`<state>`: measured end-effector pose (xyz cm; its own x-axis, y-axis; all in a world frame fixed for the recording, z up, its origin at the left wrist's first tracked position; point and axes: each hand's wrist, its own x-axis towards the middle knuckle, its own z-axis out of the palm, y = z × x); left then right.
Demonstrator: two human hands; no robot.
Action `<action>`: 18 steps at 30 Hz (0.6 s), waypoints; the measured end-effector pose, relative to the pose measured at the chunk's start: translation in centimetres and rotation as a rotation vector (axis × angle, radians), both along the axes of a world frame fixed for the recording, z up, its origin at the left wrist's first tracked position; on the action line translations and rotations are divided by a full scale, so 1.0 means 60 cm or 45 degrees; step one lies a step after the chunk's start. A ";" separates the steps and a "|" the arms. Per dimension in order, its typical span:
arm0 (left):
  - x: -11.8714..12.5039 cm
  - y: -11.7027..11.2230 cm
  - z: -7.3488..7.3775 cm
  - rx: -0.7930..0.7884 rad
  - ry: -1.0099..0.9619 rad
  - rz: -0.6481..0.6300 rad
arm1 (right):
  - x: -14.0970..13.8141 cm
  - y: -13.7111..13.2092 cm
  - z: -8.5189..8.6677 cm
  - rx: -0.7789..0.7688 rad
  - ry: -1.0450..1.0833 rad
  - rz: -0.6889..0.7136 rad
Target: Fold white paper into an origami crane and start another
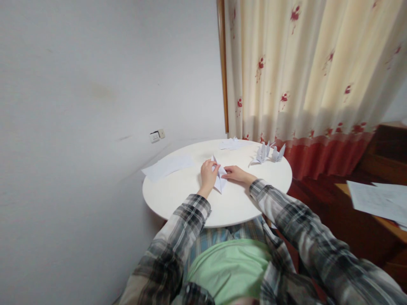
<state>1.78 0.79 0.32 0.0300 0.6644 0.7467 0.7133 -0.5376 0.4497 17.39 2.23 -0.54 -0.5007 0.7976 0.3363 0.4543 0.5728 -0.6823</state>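
Note:
A small folded white paper piece point(219, 180) lies in the middle of a round white table point(178, 199). My left hand point(208, 173) rests on its left side, fingers curled and pinching the upper tip. Pressing the paper's right edge is my right hand point(234, 173), fingers closed together against it. Both arms wear plaid sleeves.
Two finished paper cranes point(269, 153) stand at the table's far right, with crumpled paper point(232, 144) beyond and a flat white sheet point(167, 166) at the left. A white wall is left, a floral curtain point(311, 84) behind, and a wooden desk with papers point(378, 197) right.

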 end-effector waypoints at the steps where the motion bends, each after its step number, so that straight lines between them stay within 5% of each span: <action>1: 0.000 0.000 0.000 -0.028 -0.029 -0.010 | 0.000 0.000 0.000 0.016 -0.016 -0.008; 6: 0.004 -0.001 -0.001 -0.139 -0.283 0.021 | 0.002 0.001 -0.002 0.073 -0.040 -0.012; 18: 0.000 0.012 0.001 -0.313 -0.469 -0.354 | 0.007 0.011 -0.011 0.135 -0.091 -0.052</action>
<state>1.80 1.52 0.37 -0.0051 0.8258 0.5640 0.3294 -0.5311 0.7806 17.79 2.91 -1.18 -0.4944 0.7795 0.3847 0.5239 0.6204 -0.5837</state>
